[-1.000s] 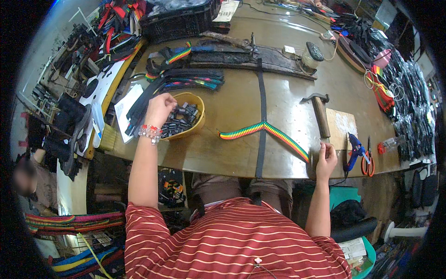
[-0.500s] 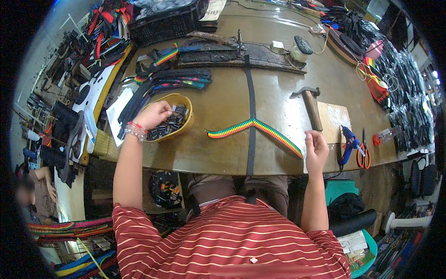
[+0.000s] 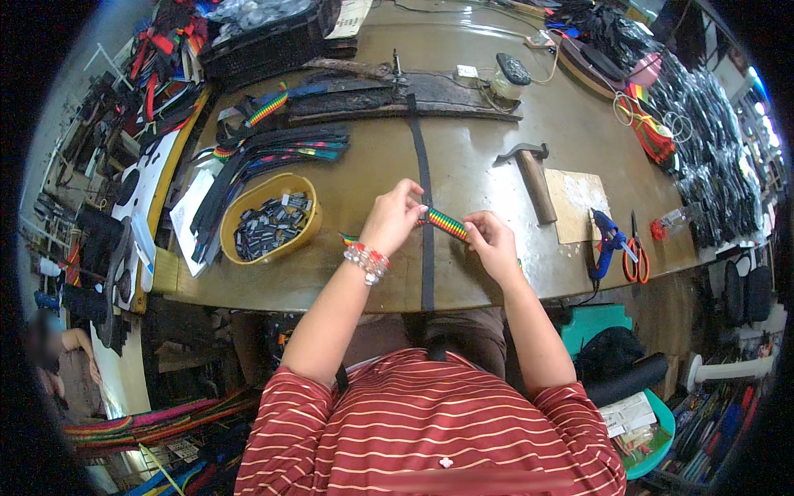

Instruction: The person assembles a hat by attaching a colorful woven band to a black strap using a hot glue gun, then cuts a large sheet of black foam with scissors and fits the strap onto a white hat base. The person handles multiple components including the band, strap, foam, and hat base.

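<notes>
The striped strap (image 3: 447, 224) spans your hands above the surface (image 3: 372, 165), by the black strap (image 3: 427, 277); it should be light, pliable and hard to damage, best pinched flat across its width. Your right hand (image 3: 496, 249) has its fingers closed on it; your left hand (image 3: 392, 219) touches it with bent fingers, though whether they grip is too small to tell.

A wooden-handled hammer (image 3: 537, 186) lies beside a pale board (image 3: 577, 202), near a blue glue gun (image 3: 608, 238) and orange-handled scissors (image 3: 635, 245).
</notes>
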